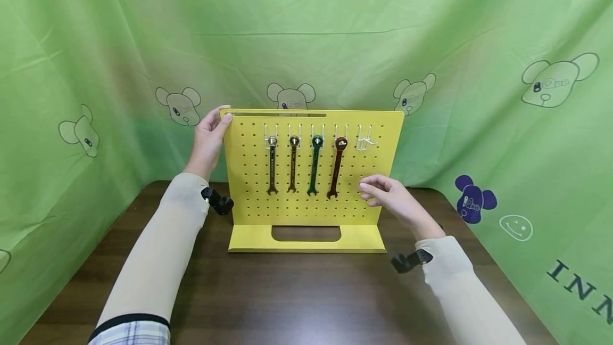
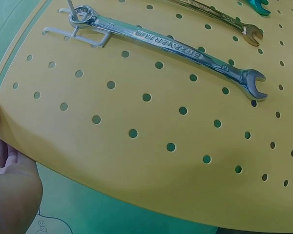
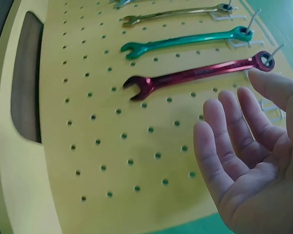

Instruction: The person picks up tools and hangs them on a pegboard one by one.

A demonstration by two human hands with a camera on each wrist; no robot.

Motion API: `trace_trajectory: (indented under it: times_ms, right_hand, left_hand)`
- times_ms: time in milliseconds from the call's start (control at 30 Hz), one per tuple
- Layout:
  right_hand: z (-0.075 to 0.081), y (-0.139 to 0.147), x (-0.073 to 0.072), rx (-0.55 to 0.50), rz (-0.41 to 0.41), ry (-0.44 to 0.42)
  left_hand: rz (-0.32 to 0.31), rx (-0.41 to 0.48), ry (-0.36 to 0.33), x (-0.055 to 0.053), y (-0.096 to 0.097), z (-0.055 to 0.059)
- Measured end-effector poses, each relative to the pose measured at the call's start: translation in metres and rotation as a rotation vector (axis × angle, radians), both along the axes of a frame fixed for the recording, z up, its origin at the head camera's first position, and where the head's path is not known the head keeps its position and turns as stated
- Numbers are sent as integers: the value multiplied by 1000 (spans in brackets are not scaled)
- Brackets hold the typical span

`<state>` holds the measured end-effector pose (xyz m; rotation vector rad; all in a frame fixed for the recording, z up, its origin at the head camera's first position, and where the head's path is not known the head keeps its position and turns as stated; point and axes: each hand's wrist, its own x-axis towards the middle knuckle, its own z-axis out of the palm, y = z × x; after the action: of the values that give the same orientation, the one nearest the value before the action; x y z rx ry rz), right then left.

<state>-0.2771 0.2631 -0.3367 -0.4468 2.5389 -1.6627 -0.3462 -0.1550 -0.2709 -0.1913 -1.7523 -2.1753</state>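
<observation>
My left hand (image 1: 209,134) pinches the upper left corner of a yellow pegboard (image 1: 258,206), thumb on the front and fingers behind the edge. From hooks on the board hang a silver combination wrench (image 2: 171,47), a gold wrench (image 1: 293,166), a green wrench (image 3: 185,42) and a red wrench (image 3: 200,73), ring ends up and open jaws down. To the right of the red one, a white wire hook (image 1: 366,142) bears no wrench. My right hand (image 1: 390,196), palm toward the board and fingers loosely bent, holds nothing in front of the board's lower right part.
The pegboard stands on a yellow base (image 1: 306,248) with a rounded cutout, on a dark brown wooden table (image 1: 287,302). A green curtain (image 1: 306,31) with printed bear heads surrounds the table at the back and sides.
</observation>
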Motion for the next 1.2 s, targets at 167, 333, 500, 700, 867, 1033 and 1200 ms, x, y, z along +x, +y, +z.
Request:
trace_trajectory:
  times_ms: [167,333,500,700,867,1033,1200]
  right_hand:
    - [-8,16,7,52,-27,-7]
    - [-20,38,12,68,-58,-8]
    - [-34,66,20,79,-78,-3]
    - [-53,104,30,78,-132,-32]
    - [-69,136,35,66,-192,-83]
    - [-81,165,42,95,-231,-112]
    - [-87,184,47,159,-262,-142]
  left_hand:
    - [7,-20,-1,-1,1,0]
    - [-2,-3,-3,0,1,-2]
    - [-6,12,4,0,2,-2]
    - [-3,18,8,-1,2,-2]
    - [1,15,8,-1,2,-2]
    - [3,1,6,-1,2,-1]
    - [9,-11,3,-2,1,-1]
